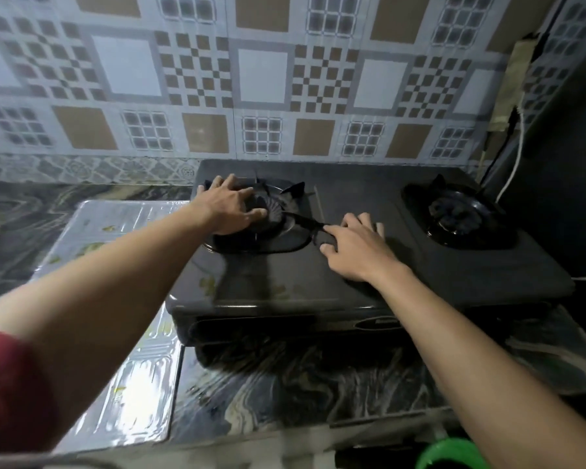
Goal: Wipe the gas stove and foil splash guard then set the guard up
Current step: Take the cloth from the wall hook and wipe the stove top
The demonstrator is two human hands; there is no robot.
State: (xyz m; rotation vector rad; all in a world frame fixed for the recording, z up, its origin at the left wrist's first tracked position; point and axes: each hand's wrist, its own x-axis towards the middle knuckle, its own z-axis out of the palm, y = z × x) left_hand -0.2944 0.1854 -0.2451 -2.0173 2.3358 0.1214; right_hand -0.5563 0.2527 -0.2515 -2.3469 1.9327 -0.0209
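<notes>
A black two-burner gas stove stands on the marble counter against the tiled wall. My left hand lies over the left burner's pot support, fingers curled at its far left rim and thumb near the burner centre. My right hand rests on the stove top between the burners, with index finger and thumb pinching the tip of one prong of that same support. The foil splash guard lies flat on the counter to the left of the stove, partly under my left forearm. No cloth is in view.
The right burner keeps its own pot support. A white cable and a dark one run down the right corner beside a dark wall. A green container shows at the bottom edge. The marble counter extends in front of the stove.
</notes>
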